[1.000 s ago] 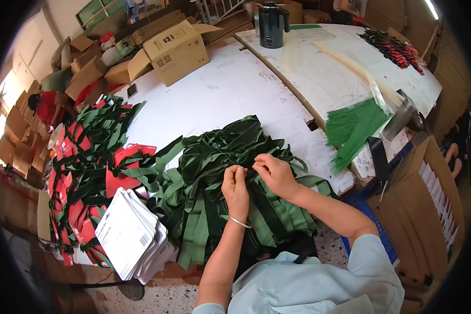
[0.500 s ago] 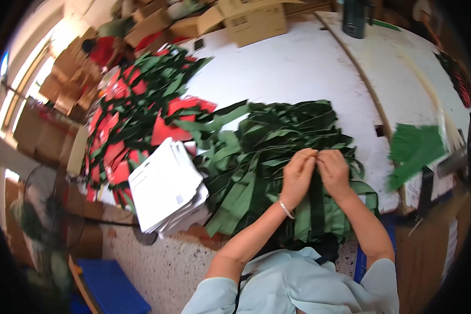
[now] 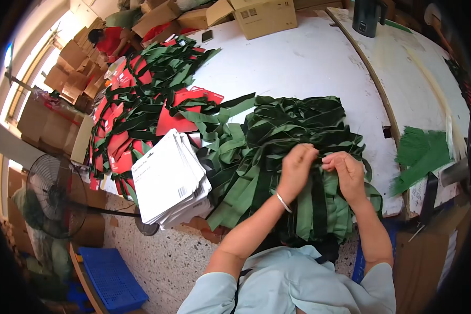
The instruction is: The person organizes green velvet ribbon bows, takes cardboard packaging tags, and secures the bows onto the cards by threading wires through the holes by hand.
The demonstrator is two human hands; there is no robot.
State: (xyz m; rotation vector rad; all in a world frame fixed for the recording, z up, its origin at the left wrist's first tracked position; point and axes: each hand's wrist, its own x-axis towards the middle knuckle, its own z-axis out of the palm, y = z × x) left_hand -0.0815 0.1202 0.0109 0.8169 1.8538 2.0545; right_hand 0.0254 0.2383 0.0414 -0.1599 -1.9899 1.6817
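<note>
A large heap of dark green velvet ribbons (image 3: 298, 118) lies at the table's near edge, and both my hands are over it. My left hand (image 3: 298, 163), with a bangle on its wrist, is closed with its fingers pinched together. My right hand (image 3: 346, 170) is closed in a pinch just beside it, thumb against forefinger. A small gap parts the two hands. Whatever sits between the fingertips is too small to make out. Left of the heap, a stack of white printed cards (image 3: 167, 175) rests at the table edge.
Red cards with green ribbons (image 3: 123, 112) are piled along the left. A cardboard box (image 3: 264, 20), a phone (image 3: 207, 35) and a dark jug (image 3: 367, 18) stand or lie farther back. Green bristly material (image 3: 421, 152) is at right. A fan (image 3: 55, 191) and a blue crate (image 3: 112, 280) are lower left; another person (image 3: 110, 44) is far left.
My hands have moved slightly apart; their fingertips were together before. The view has shifted a little, so the table's things appear displaced.
</note>
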